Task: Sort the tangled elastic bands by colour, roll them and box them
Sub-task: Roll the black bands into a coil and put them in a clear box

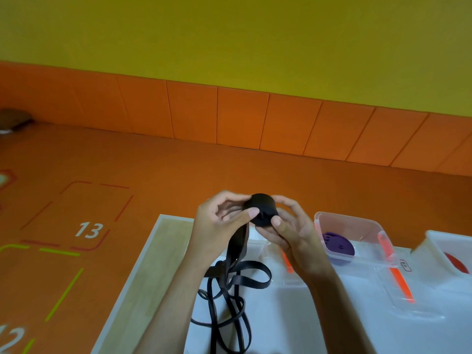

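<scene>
A black elastic band roll (261,208) is held up above the table's far edge. My left hand (219,223) pinches its left side with thumb and fingers. My right hand (288,226) grips its right side, thumb on the front. From the roll a loose black band tail (238,254) hangs down into a tangle of black bands (229,302) lying on the white table. A clear box (357,223) to the right holds a purple roll (338,245). Further right, a white box (434,241) holds a red roll (457,263).
The white table (306,315) has a pale wooden rim (143,277) at its left. Clear lids with orange clips (401,282) lie flat near the boxes. Beyond the table are an orange floor with the numbers 13 (89,229) and 12, and a yellow wall.
</scene>
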`<state>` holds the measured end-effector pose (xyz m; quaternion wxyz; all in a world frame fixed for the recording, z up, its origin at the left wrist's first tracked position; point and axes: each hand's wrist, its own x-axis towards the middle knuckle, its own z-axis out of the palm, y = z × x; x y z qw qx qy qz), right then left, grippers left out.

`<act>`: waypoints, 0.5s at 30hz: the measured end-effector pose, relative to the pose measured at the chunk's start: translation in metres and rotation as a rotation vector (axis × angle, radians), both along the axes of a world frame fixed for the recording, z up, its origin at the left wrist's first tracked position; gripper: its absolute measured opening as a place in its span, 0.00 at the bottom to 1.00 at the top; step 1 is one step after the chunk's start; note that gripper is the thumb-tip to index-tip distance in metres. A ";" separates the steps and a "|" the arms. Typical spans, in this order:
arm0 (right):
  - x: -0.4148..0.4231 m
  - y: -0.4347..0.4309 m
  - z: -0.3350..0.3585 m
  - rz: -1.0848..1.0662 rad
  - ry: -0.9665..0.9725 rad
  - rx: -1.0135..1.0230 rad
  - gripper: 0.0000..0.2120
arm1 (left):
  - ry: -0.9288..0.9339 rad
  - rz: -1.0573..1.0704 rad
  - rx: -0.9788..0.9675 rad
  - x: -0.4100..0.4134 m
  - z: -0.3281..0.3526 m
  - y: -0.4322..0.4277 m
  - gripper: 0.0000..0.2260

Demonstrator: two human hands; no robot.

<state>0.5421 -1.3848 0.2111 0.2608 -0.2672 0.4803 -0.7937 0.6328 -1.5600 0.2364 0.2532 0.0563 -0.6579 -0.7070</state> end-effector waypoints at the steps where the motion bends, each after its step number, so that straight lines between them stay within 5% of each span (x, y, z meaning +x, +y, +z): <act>1: 0.000 -0.001 -0.002 -0.016 0.001 -0.017 0.21 | -0.004 0.007 -0.016 -0.001 -0.002 0.000 0.10; 5: 0.004 0.000 0.000 -0.017 -0.008 0.039 0.19 | -0.029 -0.002 -0.105 0.001 -0.008 -0.008 0.12; 9: -0.001 0.008 0.023 -0.073 0.265 0.485 0.18 | -0.056 -0.046 -0.164 0.006 -0.011 -0.019 0.13; 15: 0.001 0.004 0.052 -0.118 0.223 0.236 0.15 | 0.097 0.012 -0.065 -0.003 0.011 -0.007 0.13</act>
